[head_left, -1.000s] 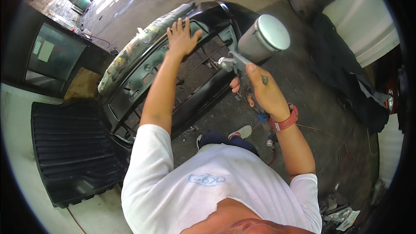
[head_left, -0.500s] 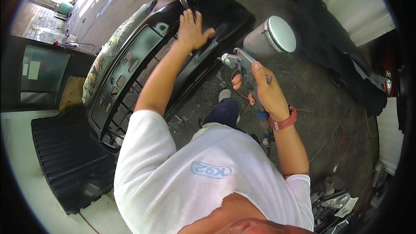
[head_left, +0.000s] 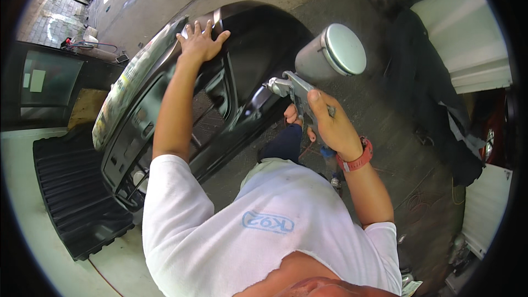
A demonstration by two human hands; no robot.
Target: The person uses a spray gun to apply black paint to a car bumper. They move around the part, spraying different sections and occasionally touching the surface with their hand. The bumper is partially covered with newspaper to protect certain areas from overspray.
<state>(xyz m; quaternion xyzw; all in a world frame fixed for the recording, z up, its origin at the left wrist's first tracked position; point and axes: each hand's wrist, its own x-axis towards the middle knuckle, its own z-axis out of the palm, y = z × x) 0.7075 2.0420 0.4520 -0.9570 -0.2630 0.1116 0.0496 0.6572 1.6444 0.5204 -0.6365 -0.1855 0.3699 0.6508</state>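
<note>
A black car bumper [head_left: 264,27] stands tilted in front of me, its grille opening facing me. My left hand [head_left: 202,44] rests on its upper edge, fingers spread and holding nothing. In my right hand [head_left: 336,126] is a silver spray gun [head_left: 300,87], gripped by its handle, with the nozzle towards the bumper's near side. A grey cup [head_left: 316,58] with a pale round lid [head_left: 346,48] sits above the gun and appears fixed to it; the joint is not clearly visible. My fingers partly hide the trigger.
Printed wrapping [head_left: 124,91] covers the bumper's far left side. A ribbed black panel [head_left: 77,192] lies at the left. Dark cloth [head_left: 423,93] hangs over pale panels at the right. A thin hose [head_left: 421,203] lies on the dark floor.
My left hand has moved left along the bumper to its upper edge. The bumper has turned and tilted. The spray gun and its cup have shifted slightly left in view.
</note>
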